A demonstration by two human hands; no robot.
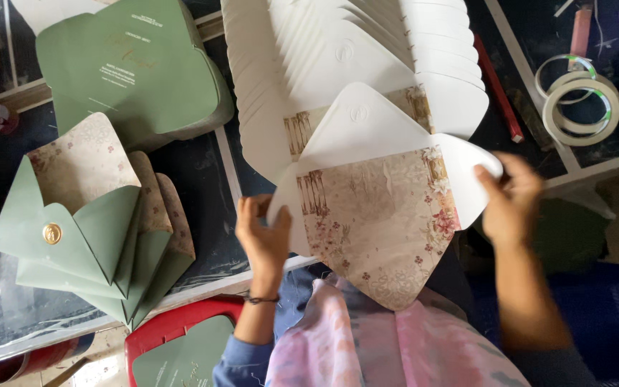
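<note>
Holding an unfolded floral-lined white paper envelope (381, 215) over the lap — left hand (263, 233) fingers pinching its left flap, right hand (510, 197) fingers pinching the right flap; fanned white envelope stack (338, 64) on the counter (202, 179) behind.

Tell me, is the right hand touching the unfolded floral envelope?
Touching. The head view shows the right hand pinching the white side flap of the unfolded floral envelope.

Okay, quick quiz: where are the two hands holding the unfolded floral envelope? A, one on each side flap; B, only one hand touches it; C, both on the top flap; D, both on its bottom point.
A: the left hand pinches the left side flap and the right hand pinches the right one of the floral envelope.
</note>
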